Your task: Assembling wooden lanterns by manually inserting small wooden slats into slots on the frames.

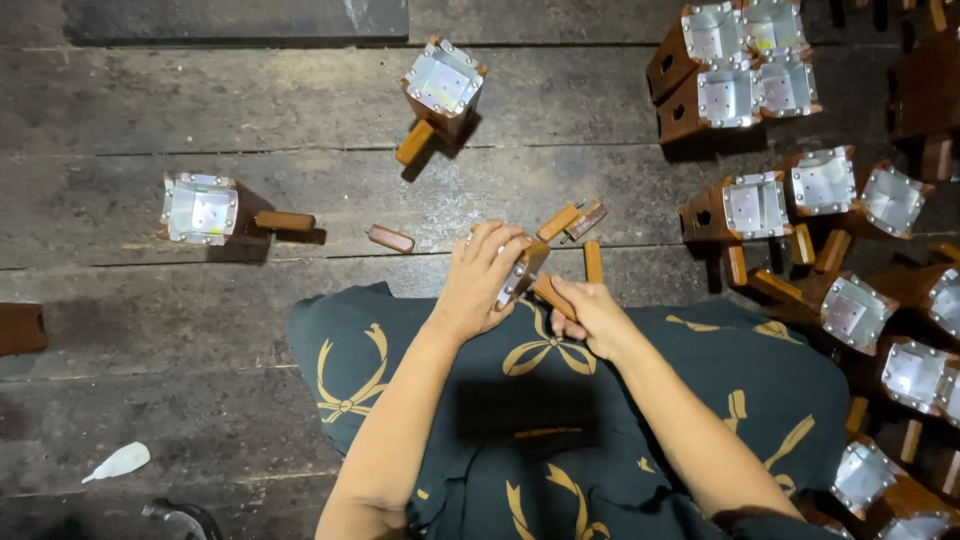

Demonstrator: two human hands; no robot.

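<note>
Seated on a dark plank floor (200, 110), a person clamps the left hand (480, 280) around a wooden block with a metal-lined top (522, 275), held over the lap just above a patterned dark cloth (560, 400), while the right hand (590, 312) pinches a wooden peg (552, 296) against the block's lower side. The fitting of peg to block appears to be in hand; seating it seems to call for a straight push with the block held steady. Finished blocks (755, 205) crowd the floor's right edge.
</note>
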